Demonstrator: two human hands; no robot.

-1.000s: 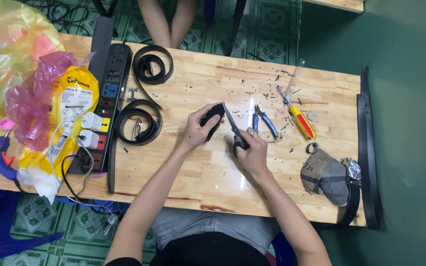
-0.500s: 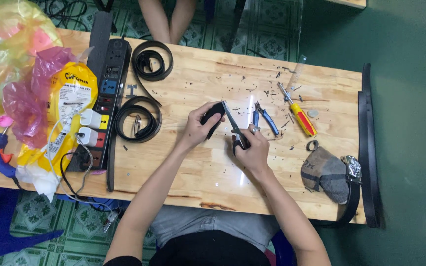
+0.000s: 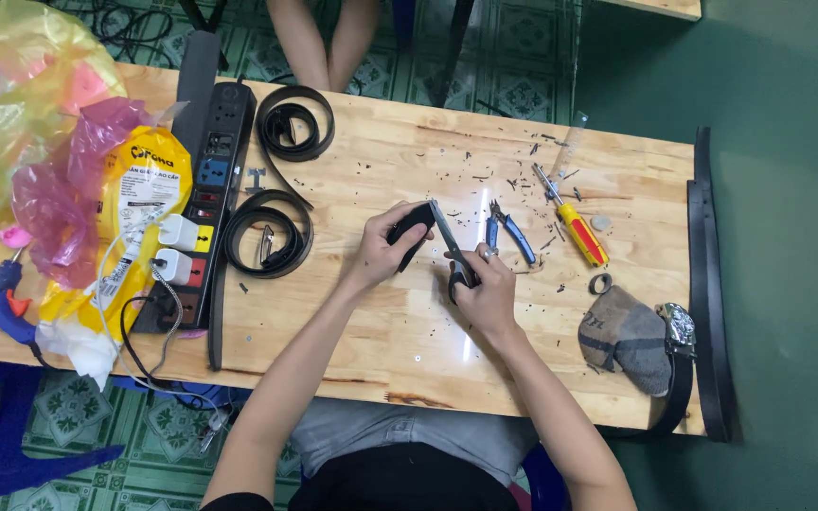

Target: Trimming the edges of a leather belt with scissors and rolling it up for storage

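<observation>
At the middle of the worktop (image 3: 409, 331), the left hand (image 3: 378, 254) is closed around the end of a black strap (image 3: 413, 225), holding it just above the wood. The right hand (image 3: 485, 289) is closed on the dark handles of a pair of scissors (image 3: 452, 248); the blades angle up and away from the person and meet the strap at its right edge. Whether the blades are parted cannot be told. Just right of the scissors lie blue-handled pliers (image 3: 508, 232), and further right a screwdriver (image 3: 572, 220) with a yellow and red handle. Small dark scraps are scattered on the wood around these tools. Left of the strap, two coiled black belts (image 3: 272, 241) lie beside a black power strip (image 3: 203, 203) with white plugs in it. Beyond the strip, at the worktop's left edge, are a yellow bag (image 3: 139, 189), pink plastic (image 3: 59, 203) and a blue glue gun (image 3: 0, 298). Right of the right hand, near the worktop's near corner, rests a grey cloth (image 3: 629, 336) with a metal buckle (image 3: 679, 326) beside it.
</observation>
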